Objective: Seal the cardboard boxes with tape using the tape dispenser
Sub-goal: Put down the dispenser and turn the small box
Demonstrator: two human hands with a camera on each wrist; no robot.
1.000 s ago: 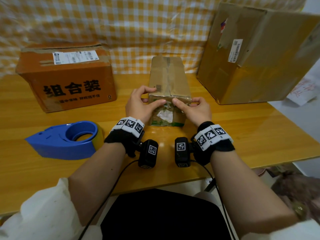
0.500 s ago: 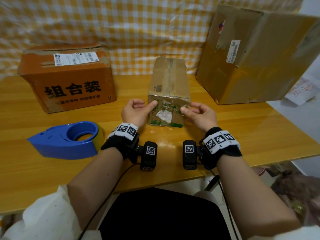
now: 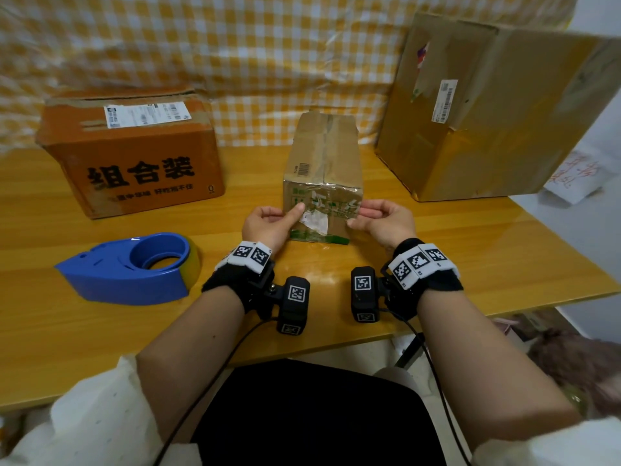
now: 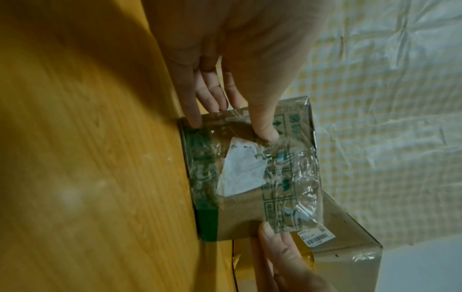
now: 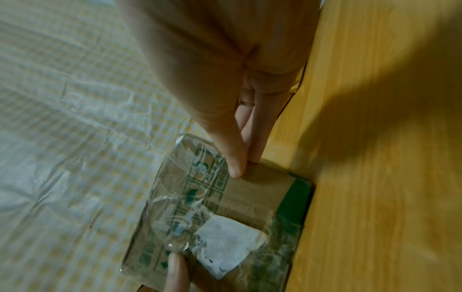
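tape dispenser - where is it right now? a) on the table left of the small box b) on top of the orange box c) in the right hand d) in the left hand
a: the blue tape dispenser lies on the table, left of the small box, while the left hand and right hand both press on that box's near face.

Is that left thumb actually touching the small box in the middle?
Touching. The left wrist view shows the left hand's thumb tip pressed flat on the clear tape covering the small box's near face, with no gap.
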